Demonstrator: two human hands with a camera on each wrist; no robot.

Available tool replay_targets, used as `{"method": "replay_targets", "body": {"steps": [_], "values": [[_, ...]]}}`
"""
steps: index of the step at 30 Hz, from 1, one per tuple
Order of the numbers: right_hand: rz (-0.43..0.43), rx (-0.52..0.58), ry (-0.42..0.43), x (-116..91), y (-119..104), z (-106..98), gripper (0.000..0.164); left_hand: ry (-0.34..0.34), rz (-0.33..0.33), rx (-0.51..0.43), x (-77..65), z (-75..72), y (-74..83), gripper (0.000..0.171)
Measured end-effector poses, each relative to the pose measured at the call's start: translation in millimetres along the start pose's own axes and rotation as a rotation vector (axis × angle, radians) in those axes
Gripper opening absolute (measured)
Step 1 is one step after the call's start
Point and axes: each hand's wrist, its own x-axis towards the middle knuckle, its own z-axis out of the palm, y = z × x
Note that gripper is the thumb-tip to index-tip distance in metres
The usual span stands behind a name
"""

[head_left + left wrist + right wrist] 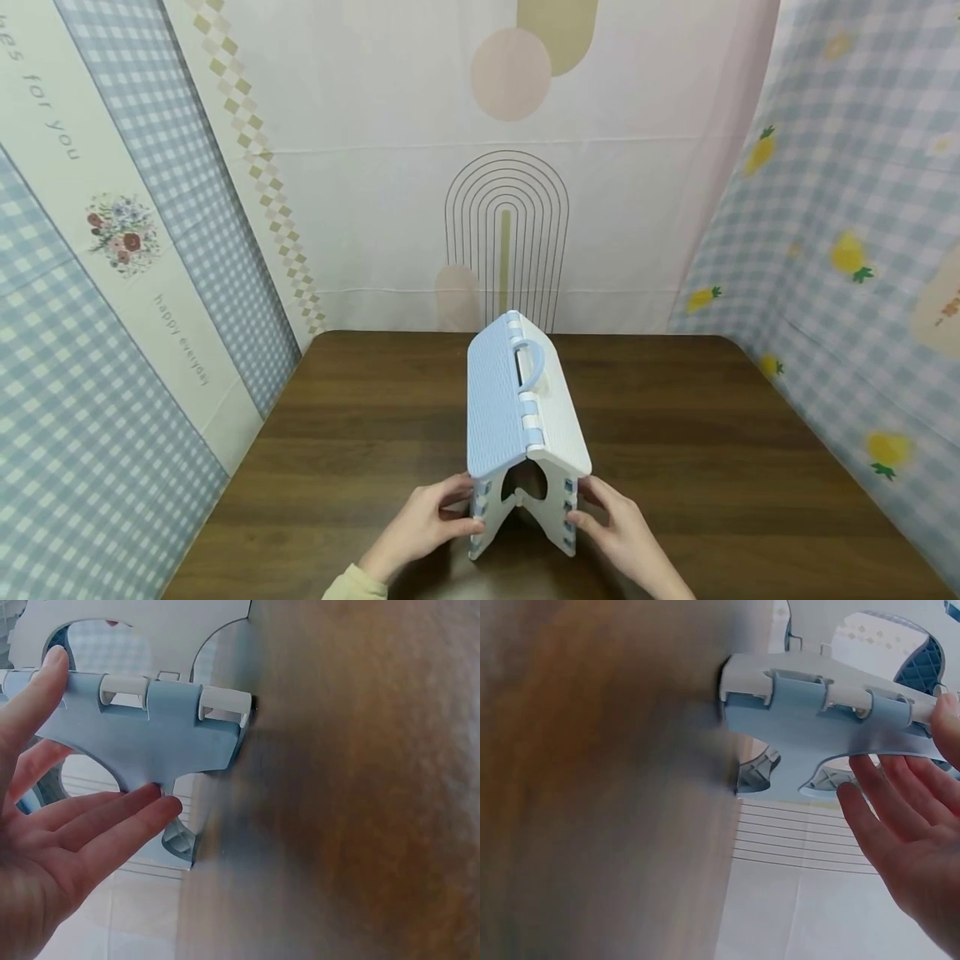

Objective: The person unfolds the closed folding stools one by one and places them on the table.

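A blue and white plastic folding step stool stands partly folded on the table, its textured top peaked like a roof. A light blue loop handle sticks up along the ridge. My left hand holds the stool's left side, thumb on the near edge and fingers farther back along the leg panel. On the opposite side my right hand grips the right leg panel in the same way. Hinge knuckles and rounded cut-outs show on both panels in the wrist views. The stool's feet meet the tabletop.
The dark brown wooden table spreads out on both sides of the stool. Behind it hangs a pale patterned cloth. Blue checked cloths line the left and right sides.
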Motion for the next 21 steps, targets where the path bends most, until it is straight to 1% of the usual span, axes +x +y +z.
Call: {"method": "replay_targets", "body": {"steps": [2, 4, 7, 9, 11, 12, 13, 14, 16, 18, 19, 20, 21], "values": [[0.015, 0.009, -0.001, -0.2, -0.4, 0.4, 0.035, -0.009, -0.013, 0.025, -0.1, -0.4, 0.3, 0.048], [0.008, -0.003, -0.013, 0.2, -0.6, 0.1, 0.034, -0.027, -0.031, 0.073, -0.4, -1.3, 2.2, 0.049], [-0.004, -0.023, -0.067, 2.1, -0.3, -6.6, 0.032, -0.081, -0.047, 0.191, -0.8, -4.9, 6.9, 0.054], [0.018, -0.082, -0.103, 5.9, -2.5, -18.1, 0.032, -0.127, -0.062, 0.285, -1.1, -12.1, 14.0, 0.059], [0.046, -0.137, -0.123, 13.8, -6.5, -34.5, 0.031, -0.165, -0.078, 0.374, -0.3, -24.6, 24.0, 0.061], [0.064, -0.162, -0.12, 19.4, -9.9, -43.7, 0.031, -0.171, -0.091, 0.418, 0.8, -32.5, 30.6, 0.061], [0.08, -0.194, -0.103, 25.8, -14.2, -52.7, 0.032, -0.158, -0.113, 0.457, 2.6, -41.0, 38.4, 0.06], [0.096, -0.223, -0.081, 32.8, -19.8, -61.4, 0.031, -0.128, -0.138, 0.488, 5.3, -49.3, 46.8, 0.058], [0.095, -0.228, -0.034, 48.5, -32.4, -75.2, 0.03, -0.027, -0.19, 0.537, 13.4, -63.7, 65.0, 0.051], [0.053, -0.235, 0.015, 64.7, -47.6, -82.8, 0.031, 0.103, -0.23, 0.576, 24.2, -73.0, 83.9, 0.047], [0.026, -0.238, 0.033, 72.8, -55.6, -84.0, 0.032, 0.166, -0.242, 0.586, 30.4, -75.1, 92.9, 0.046], [-0.001, -0.242, 0.044, 80.8, -63.5, -83.7, 0.034, 0.216, -0.248, 0.599, 36.7, -75.7, 101.5, 0.047], [-0.037, -0.247, 0.05, 88.8, -70.6, -81.9, 0.036, 0.252, -0.246, 0.607, 43.0, -74.9, 108.9, 0.048]]}}
